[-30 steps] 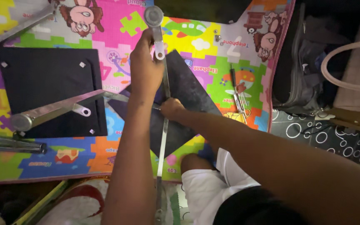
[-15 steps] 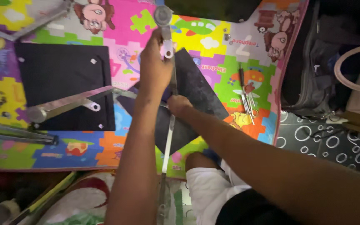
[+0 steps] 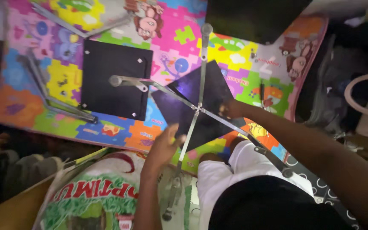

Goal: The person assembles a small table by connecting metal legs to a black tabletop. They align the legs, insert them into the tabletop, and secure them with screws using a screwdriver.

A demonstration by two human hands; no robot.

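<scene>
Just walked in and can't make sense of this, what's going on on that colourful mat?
A person sits over a puzzle-pattern foam mat, working on a cross-shaped metal frame that lies over a dark square panel. The left hand grips the frame's near arm; the right hand rests on the panel beside the crossing. A second dark panel and more metal legs lie to the left.

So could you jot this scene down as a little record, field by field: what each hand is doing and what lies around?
Left hand: grip around one arm of the silver metal cross-shaped frame, low on the arm.
Right hand: rests on the dark square panel under the frame, beside another arm.
Frame: four arms meeting at a centre joint, round caps at the ends.
Surface: colourful foam puzzle mat.
Nearby: second black square panel to the left; printed sack below.
</scene>
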